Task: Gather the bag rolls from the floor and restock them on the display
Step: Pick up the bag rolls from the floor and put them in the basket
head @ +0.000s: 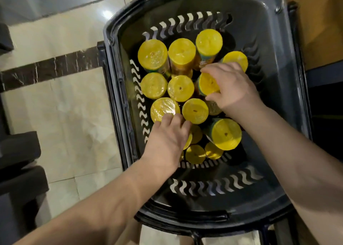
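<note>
Several yellow bag rolls stand on end inside a dark plastic basket [263, 46] with wavy slots. My right hand [232, 89] grips the top of one upright roll [207, 84] at the right of the cluster, fingers and thumb curled round it. My left hand [167, 135] reaches in from the near side, its fingers curled over a roll [188, 142] mostly hidden under it, just behind the roll [163, 108] at the cluster's near left. A larger roll [225, 134] leans at the near right.
The basket sits on a dark stand [300, 115] above a beige tiled floor [61, 115] with a dark marble strip [50, 70]. Dark shelving or furniture [16, 152] runs along the left edge. A brown surface [319, 22] lies at the upper right.
</note>
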### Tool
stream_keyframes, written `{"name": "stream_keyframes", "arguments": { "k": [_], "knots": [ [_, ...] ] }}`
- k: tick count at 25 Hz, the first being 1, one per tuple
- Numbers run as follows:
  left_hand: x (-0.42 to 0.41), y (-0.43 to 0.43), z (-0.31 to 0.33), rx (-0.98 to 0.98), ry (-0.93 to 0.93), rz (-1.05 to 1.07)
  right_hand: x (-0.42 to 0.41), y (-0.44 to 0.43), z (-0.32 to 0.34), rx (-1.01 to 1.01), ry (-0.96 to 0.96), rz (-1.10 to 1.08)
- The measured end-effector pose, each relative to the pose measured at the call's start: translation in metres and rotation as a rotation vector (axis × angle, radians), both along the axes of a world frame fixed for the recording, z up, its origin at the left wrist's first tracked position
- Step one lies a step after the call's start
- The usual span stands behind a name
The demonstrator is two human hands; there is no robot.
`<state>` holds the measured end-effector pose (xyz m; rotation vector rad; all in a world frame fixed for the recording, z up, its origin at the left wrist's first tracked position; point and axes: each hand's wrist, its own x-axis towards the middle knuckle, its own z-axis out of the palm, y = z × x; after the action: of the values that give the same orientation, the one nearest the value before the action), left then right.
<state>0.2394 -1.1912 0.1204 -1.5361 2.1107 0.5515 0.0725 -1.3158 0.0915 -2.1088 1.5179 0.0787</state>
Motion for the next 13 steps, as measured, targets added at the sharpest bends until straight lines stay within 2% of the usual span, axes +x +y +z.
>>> {"name": "stream_keyframes", "arguments": {
  "k": [5,8,13],
  "knots": [
    [-0.012,0.003,-0.003,0.026,-0.047,-0.004,0.018,-0.011,-0.007,-0.067,-0.043,-0.011],
    [-0.008,0.005,0.003,0.049,-0.040,0.017,0.021,-0.009,-0.003,-0.101,-0.003,-0.062],
    [0.018,0.006,0.024,0.067,0.104,0.079,0.008,0.002,0.022,0.002,0.011,-0.023]
  ]
}}
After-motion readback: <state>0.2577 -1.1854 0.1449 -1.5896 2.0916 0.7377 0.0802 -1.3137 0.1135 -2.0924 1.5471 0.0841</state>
